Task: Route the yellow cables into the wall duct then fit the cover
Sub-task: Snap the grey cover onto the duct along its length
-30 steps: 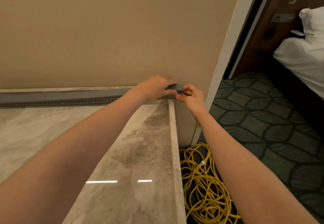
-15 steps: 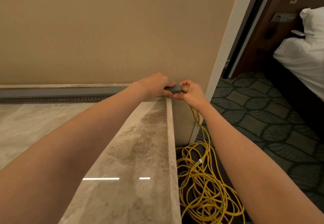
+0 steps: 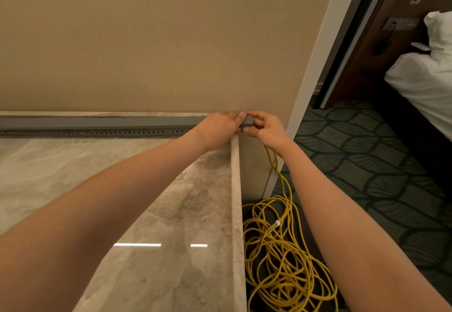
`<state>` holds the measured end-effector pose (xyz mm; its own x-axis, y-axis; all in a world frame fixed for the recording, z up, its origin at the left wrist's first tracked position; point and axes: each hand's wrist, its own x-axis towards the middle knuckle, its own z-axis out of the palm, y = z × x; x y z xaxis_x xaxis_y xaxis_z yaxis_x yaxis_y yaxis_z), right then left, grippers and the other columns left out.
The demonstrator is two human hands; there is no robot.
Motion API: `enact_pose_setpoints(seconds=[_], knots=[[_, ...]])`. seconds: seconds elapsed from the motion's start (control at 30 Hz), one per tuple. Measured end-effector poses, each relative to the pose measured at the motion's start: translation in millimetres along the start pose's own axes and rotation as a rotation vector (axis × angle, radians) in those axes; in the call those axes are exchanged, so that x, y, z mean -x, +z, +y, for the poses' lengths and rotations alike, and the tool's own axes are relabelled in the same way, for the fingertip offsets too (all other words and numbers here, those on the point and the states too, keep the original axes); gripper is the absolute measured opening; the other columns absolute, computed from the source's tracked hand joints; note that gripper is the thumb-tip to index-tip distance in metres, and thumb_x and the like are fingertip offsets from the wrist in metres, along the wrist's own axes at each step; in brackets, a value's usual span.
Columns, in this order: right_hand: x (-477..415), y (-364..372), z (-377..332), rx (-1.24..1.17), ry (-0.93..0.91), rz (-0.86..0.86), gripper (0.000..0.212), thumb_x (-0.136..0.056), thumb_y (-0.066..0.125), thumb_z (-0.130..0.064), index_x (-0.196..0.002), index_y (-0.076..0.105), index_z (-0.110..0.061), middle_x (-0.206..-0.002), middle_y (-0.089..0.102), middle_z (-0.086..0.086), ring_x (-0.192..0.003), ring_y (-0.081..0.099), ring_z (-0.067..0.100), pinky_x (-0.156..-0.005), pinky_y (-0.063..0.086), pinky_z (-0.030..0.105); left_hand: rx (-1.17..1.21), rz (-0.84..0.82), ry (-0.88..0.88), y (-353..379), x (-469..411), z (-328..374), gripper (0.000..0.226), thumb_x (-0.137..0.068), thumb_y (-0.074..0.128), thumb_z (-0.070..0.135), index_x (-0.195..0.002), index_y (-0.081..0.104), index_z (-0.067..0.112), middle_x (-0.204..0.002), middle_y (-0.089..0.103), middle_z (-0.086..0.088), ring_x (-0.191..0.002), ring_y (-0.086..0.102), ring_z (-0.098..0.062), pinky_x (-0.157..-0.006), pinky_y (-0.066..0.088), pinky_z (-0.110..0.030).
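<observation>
A long grey duct runs along the foot of the beige wall, at the back of a marble counter. A perforated strip shows along its lower side. My left hand grips the duct's right end from above. My right hand pinches that same end from the right, with yellow cable coming out from under its palm. The yellow cables drop past the counter's edge into a loose tangle on the floor.
The counter ends in a raised marble lip at the right. Beyond the wall corner lies patterned green carpet, a dark wooden door frame and a bed with white linen.
Both hands have stayed at the duct's right end; my right hand has closed further around that end. More yellow cable shows hanging below my right wrist.
</observation>
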<state>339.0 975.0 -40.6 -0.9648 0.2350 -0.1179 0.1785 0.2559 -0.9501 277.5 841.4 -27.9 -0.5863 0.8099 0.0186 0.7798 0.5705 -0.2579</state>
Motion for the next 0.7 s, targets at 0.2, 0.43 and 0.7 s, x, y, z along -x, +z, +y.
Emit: enact_pose_setpoints(seconds=[0.2,0.43,0.7], knots=[[15,-9,-25,0.012,0.243,-0.187,0.02,-0.096,0.039,-0.012,-0.102,0.058,-0.008,-0.083,0.064,0.004,-0.068,0.055,0.01,-0.054,0.043,0.009,0.012,0.032,0.013,2,6,0,0.053,-0.104,0.028,0.024,-0.151,0.014,0.005,-0.153,0.031,-0.012,-0.134,0.041,-0.031,-0.108,0.033,-0.035],[-4,-16,-36,0.028,0.514,-0.195,0.027,-0.094,0.047,-0.035,-0.075,0.057,-0.019,-0.082,0.066,-0.006,-0.083,0.057,0.012,-0.109,0.021,0.046,0.115,0.194,0.114,13,11,-6,0.044,-0.086,0.058,0.011,-0.124,0.057,-0.011,-0.116,0.066,-0.028,-0.105,0.067,-0.039,-0.092,0.052,-0.044],[-2,-11,-71,0.222,0.544,-0.238,0.03,-0.099,0.028,-0.007,-0.079,0.049,-0.009,-0.076,0.057,0.003,-0.062,0.054,0.011,-0.045,0.036,0.02,0.17,0.086,0.056,12,13,-5,0.068,-0.092,0.043,0.002,-0.151,0.01,0.001,-0.159,0.016,-0.012,-0.149,0.014,-0.023,-0.121,0.003,-0.03]])
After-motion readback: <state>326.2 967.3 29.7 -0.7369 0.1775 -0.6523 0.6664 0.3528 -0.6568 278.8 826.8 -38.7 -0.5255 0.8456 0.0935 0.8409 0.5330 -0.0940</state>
